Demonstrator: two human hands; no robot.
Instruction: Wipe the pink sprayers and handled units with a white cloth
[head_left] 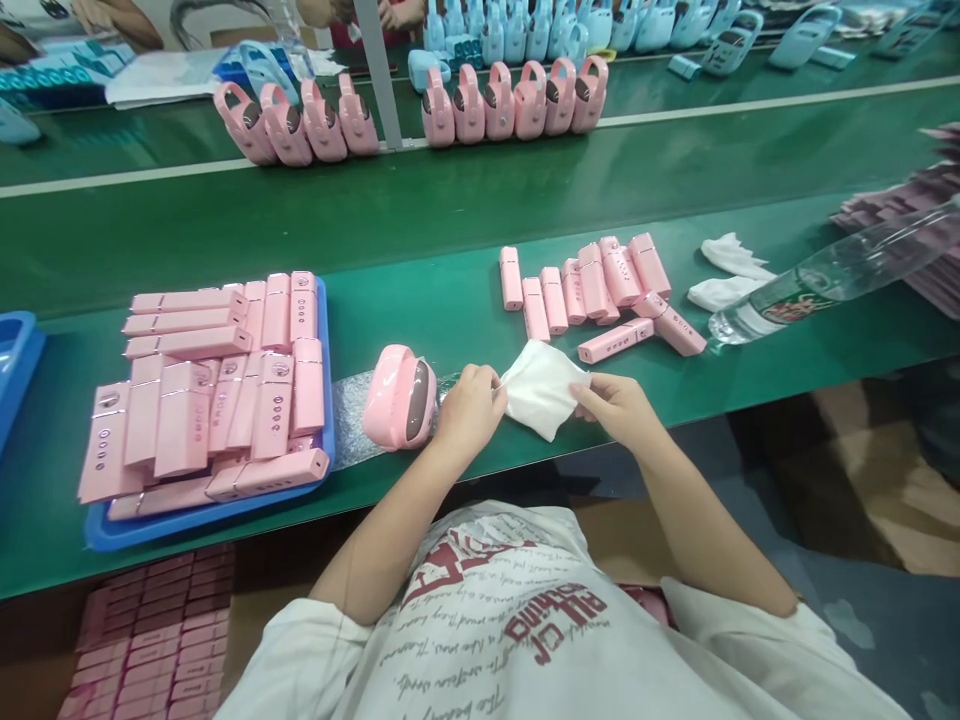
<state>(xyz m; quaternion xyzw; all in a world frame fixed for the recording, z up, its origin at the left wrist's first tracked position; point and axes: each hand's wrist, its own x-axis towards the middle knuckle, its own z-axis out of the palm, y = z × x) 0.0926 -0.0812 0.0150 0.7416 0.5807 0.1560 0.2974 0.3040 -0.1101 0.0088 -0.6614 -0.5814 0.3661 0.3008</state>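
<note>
"White cloth (544,392) noted. Position?"

"Right of the pink rounded device (391,398), taken as landmark. Held out between both hands, creased, one corner pointing toward the wearer. Single sheet or pouch: cannot tell."

"State of the hands?"

"Left hand (471,400), just right of the device: nearly closed, pinching the cloth's nearer edge. Right hand (611,405), farther right of the device: half curled, thumb and fingers pinching the opposite edge. Contact between left hand and device: not determinable."

"Surroundings of the landmark?"

"Device lies with its dark window (418,402) facing the left hand. Bubble wrap (351,425) shows at its left; past that, a blue tray (103,532) heaped with pink bars (180,425). Loose pink bars (592,285) lie beyond and to the right of the device, a clear bottle (817,285) well to its right."

"Step in hand, in your judgement?"

"Spreading the cloth. Neither hand appears to grip the device."

"Demands of the next move?"

"Judged from this posture: a light, even pinch at both edges, lest the cloth fold or slip, and care on the left hand's side, the device being near enough to knock."
</note>
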